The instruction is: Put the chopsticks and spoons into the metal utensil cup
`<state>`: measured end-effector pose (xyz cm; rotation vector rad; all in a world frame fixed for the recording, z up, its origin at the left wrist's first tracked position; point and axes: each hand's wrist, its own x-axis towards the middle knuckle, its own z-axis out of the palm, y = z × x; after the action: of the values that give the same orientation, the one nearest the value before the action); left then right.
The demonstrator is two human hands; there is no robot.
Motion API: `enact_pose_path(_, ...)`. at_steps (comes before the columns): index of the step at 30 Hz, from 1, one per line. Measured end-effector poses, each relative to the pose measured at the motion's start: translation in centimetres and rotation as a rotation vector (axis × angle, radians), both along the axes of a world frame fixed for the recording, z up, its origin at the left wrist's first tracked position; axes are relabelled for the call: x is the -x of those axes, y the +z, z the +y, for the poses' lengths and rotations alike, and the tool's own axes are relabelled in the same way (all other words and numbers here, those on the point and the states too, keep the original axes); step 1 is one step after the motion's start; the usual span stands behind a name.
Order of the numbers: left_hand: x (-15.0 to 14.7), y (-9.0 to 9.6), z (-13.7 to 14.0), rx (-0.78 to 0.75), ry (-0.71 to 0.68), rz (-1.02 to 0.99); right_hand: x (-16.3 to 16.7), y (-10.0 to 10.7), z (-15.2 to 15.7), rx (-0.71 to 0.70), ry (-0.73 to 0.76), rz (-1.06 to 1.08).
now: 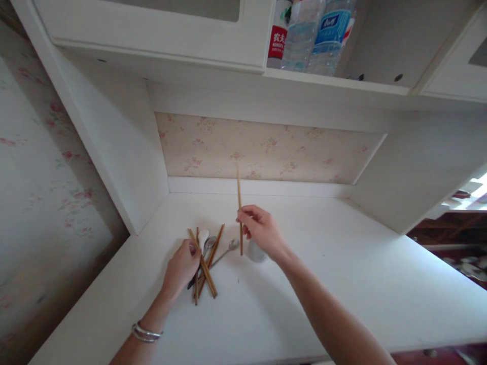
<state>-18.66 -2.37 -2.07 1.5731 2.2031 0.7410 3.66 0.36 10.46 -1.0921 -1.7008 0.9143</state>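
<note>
Chopstick (239, 190): pinched nearly upright in right hand (261, 230), over the tabletop (331, 284). Beneath, partly hidden: white round container (257, 253). At the loose chopsticks (208, 280), left hand (180, 266), fingers curled; grasping or only touching, cannot tell. Among these, white spoon (203, 236). Overhead, plastic bottles (329, 38).

The bare right hand (261, 225) and wrist hide part of a white, rounded object (256, 252) on the flat white worktop (342, 294); the upper tip of the slim tan wooden chopstick (239, 190) is blurred; the dark speck (238, 280) is too small to tell; clear plastic bottles (330, 38) are cut off above; clutter (472, 268) beyond the worktop's right edge is indistinct.
</note>
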Motion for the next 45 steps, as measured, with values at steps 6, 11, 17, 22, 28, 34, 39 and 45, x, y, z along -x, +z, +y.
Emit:
enact_pose_path(6, -0.3, 0.1, -0.1, -0.001, 0.007, -0.013, -6.3, -0.1, 4.0, -0.015, -0.218, 0.087)
enact_pose_path(11, -0.7, 0.3, -0.2, 0.01, 0.024, -0.031, -8.1, -4.0, 5.0, -0.08, -0.297, -0.091)
enact_pose_path(17, -0.6, -0.1, 0.0, 0.004, 0.013, -0.039, -8.1, -6.6, 4.9, -0.022, -0.268, -0.153)
enact_pose_path(22, -0.5, -0.6, 0.3, -0.002, 0.013, -0.008, -8.3, -7.1, 4.8, 0.002, -0.232, -0.157)
enact_pose_path(28, -0.4, -0.8, 0.3, -0.011, 0.007, -0.005, -8.3, -7.5, 4.8, 0.013, -0.211, -0.135)
enact_pose_path(34, -0.5, -0.6, 0.2, -0.014, 0.018, -0.007, -8.2, -7.8, 4.9, 0.007, -0.212, -0.071)
enact_pose_path(39, -0.6, -0.2, 0.0, -0.007, 0.013, 0.005, -8.4, -7.6, 4.3, 0.043, -0.218, -0.01)
enact_pose_path(45, -0.6, -0.3, 0.0, -0.031, -0.012, -0.004, -8.4, -9.3, 2.3, 0.14, -0.256, 0.178)
